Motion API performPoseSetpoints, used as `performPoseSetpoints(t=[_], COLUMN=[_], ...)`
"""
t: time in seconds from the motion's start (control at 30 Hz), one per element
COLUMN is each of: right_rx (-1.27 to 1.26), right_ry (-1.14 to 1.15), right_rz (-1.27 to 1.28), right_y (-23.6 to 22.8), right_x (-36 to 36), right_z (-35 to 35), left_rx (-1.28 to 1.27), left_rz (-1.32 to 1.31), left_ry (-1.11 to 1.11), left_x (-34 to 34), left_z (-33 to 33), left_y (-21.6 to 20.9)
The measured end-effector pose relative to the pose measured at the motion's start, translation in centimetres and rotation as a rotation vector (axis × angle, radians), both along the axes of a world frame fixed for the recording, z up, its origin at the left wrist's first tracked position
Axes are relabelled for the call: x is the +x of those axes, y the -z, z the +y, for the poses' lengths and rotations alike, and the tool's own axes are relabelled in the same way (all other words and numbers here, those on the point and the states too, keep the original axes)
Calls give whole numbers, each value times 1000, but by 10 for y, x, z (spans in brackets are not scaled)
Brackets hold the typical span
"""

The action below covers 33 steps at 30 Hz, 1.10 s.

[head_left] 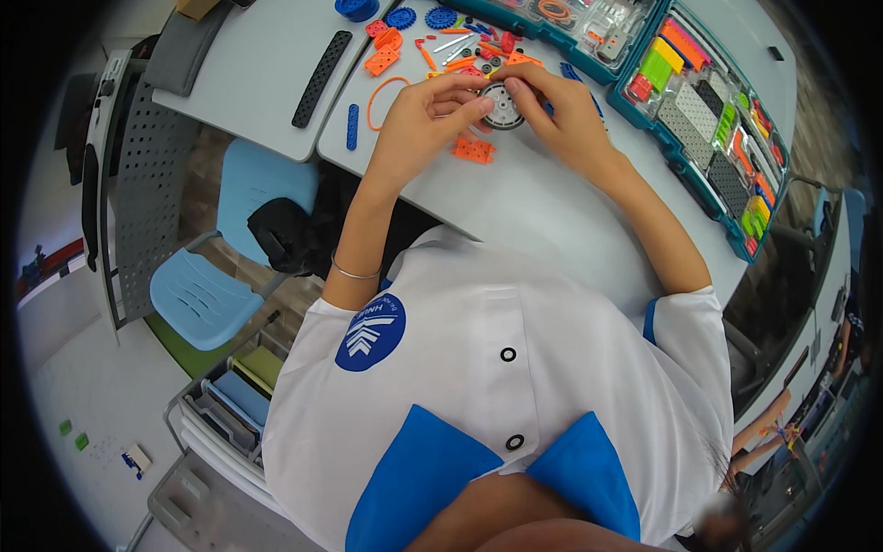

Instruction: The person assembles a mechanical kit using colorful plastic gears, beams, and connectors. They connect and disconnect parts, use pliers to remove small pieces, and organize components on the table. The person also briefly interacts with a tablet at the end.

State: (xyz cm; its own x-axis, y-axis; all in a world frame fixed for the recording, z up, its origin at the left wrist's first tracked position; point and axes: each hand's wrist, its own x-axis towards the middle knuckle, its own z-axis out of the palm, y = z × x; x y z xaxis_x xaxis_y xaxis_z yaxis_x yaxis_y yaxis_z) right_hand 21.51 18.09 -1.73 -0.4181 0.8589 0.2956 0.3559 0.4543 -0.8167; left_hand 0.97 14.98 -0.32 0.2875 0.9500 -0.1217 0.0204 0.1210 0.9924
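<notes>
A round wheel (503, 106) is held in the upper middle of the frame, just above the pale tabletop (575, 225), between the person's two hands. It looks like moulded plastic, so it should be light and stiff, easy to carry with the fingertips and unlikely to bend or break under a normal pinch; the smooth face may slide a little, while the dark rim, perhaps rubbery, should give more grip. The best hold is probably at opposite sides of that rim, with the fingertips off the holes in the hub. Its face is light grey, pierced by small holes around the centre, with a thin dark band running about its edge; the parts beneath the fingers are hidden. The right hand (559, 112) has its thumb and index finger together, clamped on the wheel's upper right edge, its other fingers curled out of sight. The left hand (421, 120) brings its thumb to the wheel's left edge, with its upper fingers bent and spread; whether they close on the wheel from behind I cannot tell. An orange perforated piece (474, 151) lies just below the wheel in the frame, and a blue beam (352, 127) lies farther left, well apart from it.
</notes>
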Motion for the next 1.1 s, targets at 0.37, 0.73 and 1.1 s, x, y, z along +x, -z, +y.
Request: performPoseSetpoints(t=[0.37, 0.73, 1.1], right_rx=[322, 158, 337], right_ry=[-198, -197, -101], right_rz=[-243, -190, -94], right_y=[16, 26, 24], right_x=[-16, -5, -11], right_z=[-41, -46, -41], left_rx=[801, 580, -27], left_rz=[834, 793, 221], left_ry=[-804, -621, 11], left_x=[-151, -178, -23], left_z=[93, 94, -25], left_y=[6, 48, 2])
